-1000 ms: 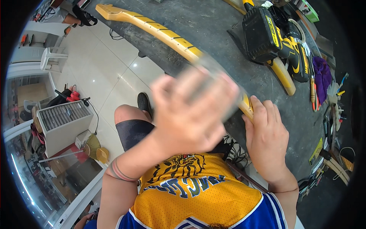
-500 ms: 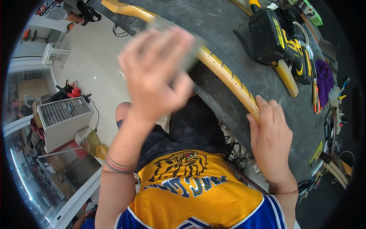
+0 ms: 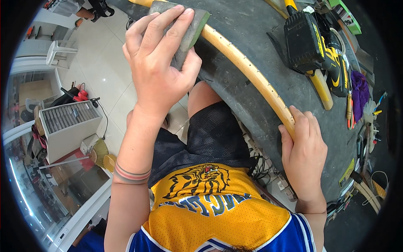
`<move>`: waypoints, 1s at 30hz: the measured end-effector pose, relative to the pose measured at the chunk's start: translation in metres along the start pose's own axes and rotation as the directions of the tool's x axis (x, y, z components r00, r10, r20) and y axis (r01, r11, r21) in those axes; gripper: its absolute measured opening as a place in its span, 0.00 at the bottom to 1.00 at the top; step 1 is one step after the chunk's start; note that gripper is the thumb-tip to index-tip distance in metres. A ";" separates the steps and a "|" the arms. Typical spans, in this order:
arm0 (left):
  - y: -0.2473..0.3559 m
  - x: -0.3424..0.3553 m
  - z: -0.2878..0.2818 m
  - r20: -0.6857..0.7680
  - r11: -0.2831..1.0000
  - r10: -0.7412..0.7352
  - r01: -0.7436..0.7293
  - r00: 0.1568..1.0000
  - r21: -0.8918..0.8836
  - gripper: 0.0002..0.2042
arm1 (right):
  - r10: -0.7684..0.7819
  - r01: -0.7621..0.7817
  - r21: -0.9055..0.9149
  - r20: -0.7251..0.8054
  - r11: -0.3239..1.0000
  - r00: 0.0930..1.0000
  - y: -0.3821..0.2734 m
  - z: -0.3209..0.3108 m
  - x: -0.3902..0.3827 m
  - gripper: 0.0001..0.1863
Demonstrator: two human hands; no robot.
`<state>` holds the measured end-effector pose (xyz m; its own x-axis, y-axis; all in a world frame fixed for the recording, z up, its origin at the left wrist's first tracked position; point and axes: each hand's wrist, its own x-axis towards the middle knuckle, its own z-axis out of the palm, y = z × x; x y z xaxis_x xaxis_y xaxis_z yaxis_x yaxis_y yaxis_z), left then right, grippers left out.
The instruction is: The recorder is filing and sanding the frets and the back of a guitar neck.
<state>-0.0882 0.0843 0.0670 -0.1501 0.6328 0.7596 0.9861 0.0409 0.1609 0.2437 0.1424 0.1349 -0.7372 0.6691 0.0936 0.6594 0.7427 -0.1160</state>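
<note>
A pale yellow wooden guitar neck (image 3: 252, 69) lies aslant over the dark bench, with small dark dots and notches along its edge. My left hand (image 3: 161, 63) is closed on a grey-green sanding block (image 3: 196, 32), which rests against the neck toward its far left end. The block and fingers hide part of the neck there. At the near right end, my right hand (image 3: 306, 145) grips the neck, thumb on one side and fingers on the other.
On the dark bench (image 3: 235, 111) at the right stand a yellow-and-black cordless drill (image 3: 336, 71), a purple cloth (image 3: 359, 92) and several hand tools. A white stool (image 3: 61, 52) and a slatted white box (image 3: 71, 126) stand on the floor to the left. Cables hang below the bench edge.
My left hand and the sanding block have moved away from me along the neck, toward its far end. The neck now shows less of its dark-slotted face. My right hand keeps its grip.
</note>
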 end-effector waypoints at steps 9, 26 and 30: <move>0.007 0.002 0.003 -0.006 1.000 -0.016 0.016 1.000 -0.016 0.33 | 0.007 -0.007 0.043 -0.009 0.999 1.000 0.003 -0.003 0.001 0.26; -0.007 -0.010 -0.007 0.010 0.998 -0.062 0.062 0.998 -0.008 0.33 | -0.233 0.233 -0.036 0.017 0.972 0.972 0.089 -0.005 -0.059 0.46; -0.027 -0.010 -0.014 0.001 0.996 -0.086 0.086 0.996 0.022 0.33 | -0.375 0.375 -0.011 -0.096 0.927 0.922 0.062 0.012 -0.034 0.48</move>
<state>-0.1140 0.0664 0.0641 -0.2345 0.6277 0.7423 0.9708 0.1123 0.2118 0.3082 0.1654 0.1127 -0.9129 0.3410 0.2242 0.3360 0.9399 -0.0611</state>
